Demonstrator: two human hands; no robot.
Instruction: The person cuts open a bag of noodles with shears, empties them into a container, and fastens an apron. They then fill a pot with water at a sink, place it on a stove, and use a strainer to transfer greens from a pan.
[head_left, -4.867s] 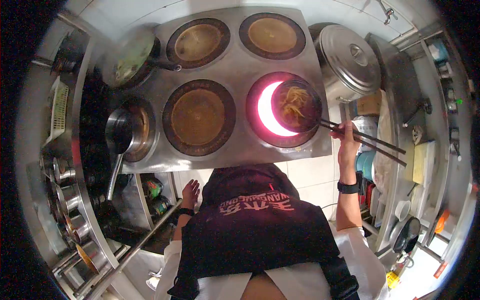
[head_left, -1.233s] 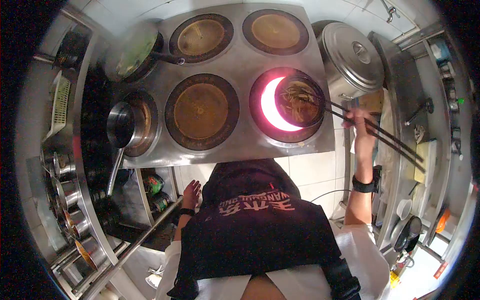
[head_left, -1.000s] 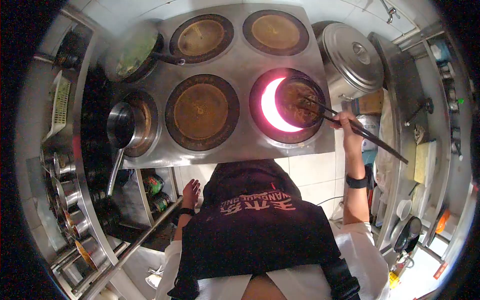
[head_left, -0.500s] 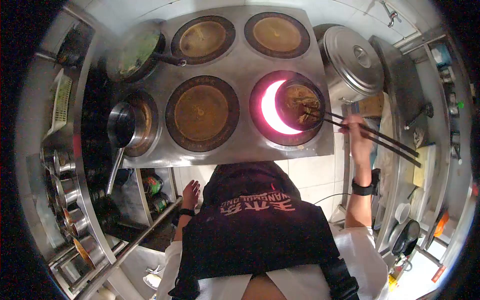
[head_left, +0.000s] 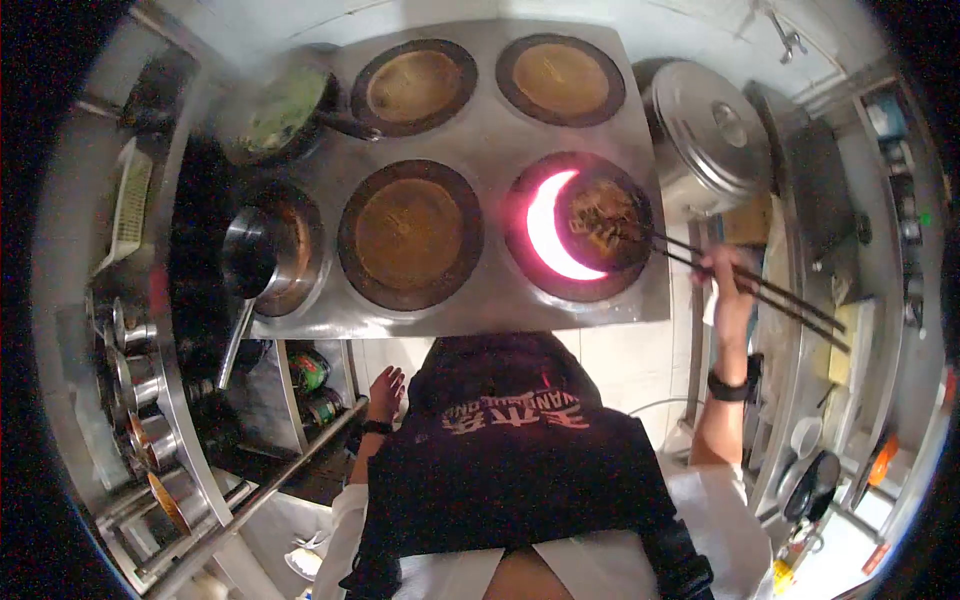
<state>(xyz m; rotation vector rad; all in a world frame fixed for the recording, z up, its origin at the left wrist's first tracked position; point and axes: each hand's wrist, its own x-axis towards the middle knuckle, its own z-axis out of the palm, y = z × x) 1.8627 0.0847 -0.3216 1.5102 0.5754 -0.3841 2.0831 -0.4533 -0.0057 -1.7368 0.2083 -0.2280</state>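
Long dark chopsticks are gripped in my right hand, which is closed beside the stove's right edge. Their tips reach into a dark round pan holding brown and yellowish food in strips. The pan sits off-centre to the right on a burner whose uncovered crescent glows bright pink-white. Low at my side, by the apron, hangs my left hand, open with its fingers stretched out and holding nothing.
Steam rises around a pan of green food at the far left. A small saucepan rests on the left burner, its handle jutting over the front edge. A large lidded pot stands right of the stove. Shelves flank both sides.
My right hand and the chopsticks have shifted slightly down and right. The food in the pan lies differently, more piled up. The whole view has moved a little; my left hand stays low.
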